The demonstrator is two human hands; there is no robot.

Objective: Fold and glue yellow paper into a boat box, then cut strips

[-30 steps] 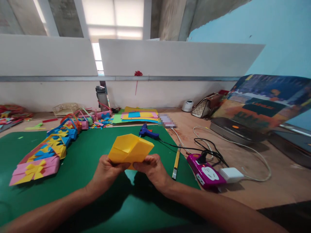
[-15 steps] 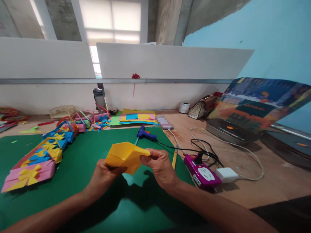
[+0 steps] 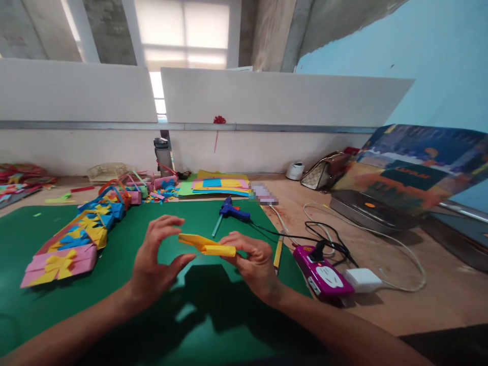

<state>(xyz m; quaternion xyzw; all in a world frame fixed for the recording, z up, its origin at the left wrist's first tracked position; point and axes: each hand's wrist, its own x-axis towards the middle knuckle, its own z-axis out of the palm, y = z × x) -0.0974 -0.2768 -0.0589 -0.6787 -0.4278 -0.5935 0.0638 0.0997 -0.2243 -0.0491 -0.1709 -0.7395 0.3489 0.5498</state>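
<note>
Above the green cutting mat (image 3: 129,305), my right hand (image 3: 253,262) pinches a folded yellow paper piece (image 3: 208,246) by its right end. The piece is seen nearly edge-on, with a rolled or folded strip along its near side. My left hand (image 3: 158,254) is open at the left of the paper, thumb and fingers apart, not touching it. Just beyond lies a blue glue gun (image 3: 233,210) with a pale glue stick, on the mat.
At left stands a row of paper baskets with bows (image 3: 76,251). Behind are stacked coloured sheets (image 3: 219,184) and a grey bottle (image 3: 162,155). A yellow utility knife (image 3: 279,251), purple power strip (image 3: 322,272), cables and a handbag (image 3: 324,170) are at right.
My left hand has let go of the yellow paper and opened to its left. The paper has turned from showing its broad face to nearly edge-on in my right hand. The view has shifted slightly.
</note>
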